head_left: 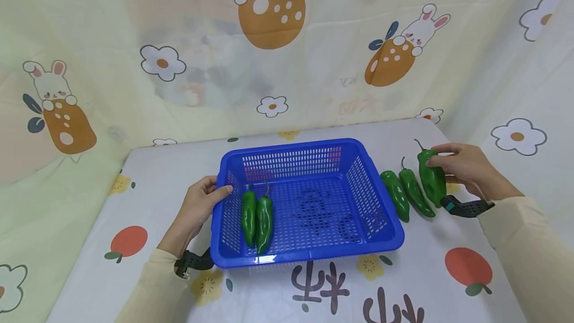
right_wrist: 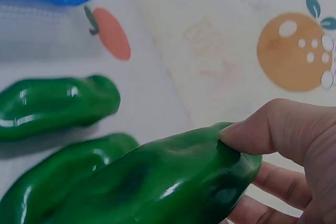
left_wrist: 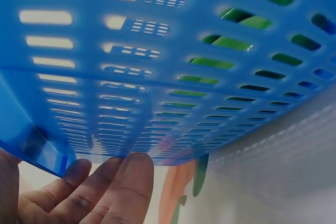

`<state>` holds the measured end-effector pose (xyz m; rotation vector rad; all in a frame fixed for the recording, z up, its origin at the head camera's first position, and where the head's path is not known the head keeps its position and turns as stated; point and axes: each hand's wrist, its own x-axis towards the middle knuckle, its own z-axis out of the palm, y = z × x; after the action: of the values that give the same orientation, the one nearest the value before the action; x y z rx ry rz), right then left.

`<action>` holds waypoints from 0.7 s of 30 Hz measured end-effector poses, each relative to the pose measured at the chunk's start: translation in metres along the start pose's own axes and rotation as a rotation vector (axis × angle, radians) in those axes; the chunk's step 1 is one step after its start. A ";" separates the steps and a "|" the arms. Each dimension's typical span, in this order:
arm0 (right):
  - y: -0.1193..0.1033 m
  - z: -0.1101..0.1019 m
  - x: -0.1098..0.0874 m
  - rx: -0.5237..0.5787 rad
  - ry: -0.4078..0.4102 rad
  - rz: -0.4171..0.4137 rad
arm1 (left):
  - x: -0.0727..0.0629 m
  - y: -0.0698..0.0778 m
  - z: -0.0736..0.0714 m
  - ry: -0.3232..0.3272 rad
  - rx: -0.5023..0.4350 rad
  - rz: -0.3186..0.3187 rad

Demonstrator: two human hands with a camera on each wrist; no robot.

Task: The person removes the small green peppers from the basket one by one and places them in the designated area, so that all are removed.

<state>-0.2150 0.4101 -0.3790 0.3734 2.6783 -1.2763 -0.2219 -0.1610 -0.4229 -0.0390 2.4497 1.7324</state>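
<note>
A blue plastic basket (head_left: 309, 259) with slotted walls stands on the table, and two green chili peppers (head_left: 264, 224) lie along its left side. My left hand (head_left: 201, 204) grips the basket's left rim, thumb over the edge; its fingers (left_wrist: 134, 187) show under the rim in the left wrist view. To the right of the basket, my right hand (head_left: 466, 167) pinches a large green pepper (right_wrist: 173, 177) near its stem end between thumb and fingers. Beside it on the tablecloth lie two more green peppers, one nearest the basket (head_left: 395, 194) and one in between (head_left: 415, 192).
The table wears a white cloth (head_left: 170, 173) printed with fruit and flowers. Behind it and at both sides hangs a cream curtain (head_left: 215, 88) with rabbit and flower prints. The right pepper group lies close to the basket's right wall (head_left: 365, 203).
</note>
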 end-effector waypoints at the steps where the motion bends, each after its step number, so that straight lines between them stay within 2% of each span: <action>1: 0.003 -0.001 0.001 0.000 0.001 0.002 | 0.000 0.000 0.000 0.001 0.002 0.000; 10: 0.023 0.000 0.012 -0.002 -0.005 0.021 | -0.002 0.001 0.000 -0.003 0.010 -0.002; 21: 0.036 0.003 0.016 -0.020 -0.015 0.047 | -0.001 0.001 0.000 -0.009 -0.009 0.007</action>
<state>-0.2203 0.4322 -0.4112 0.4192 2.6512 -1.2340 -0.2208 -0.1610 -0.4220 -0.0233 2.4394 1.7426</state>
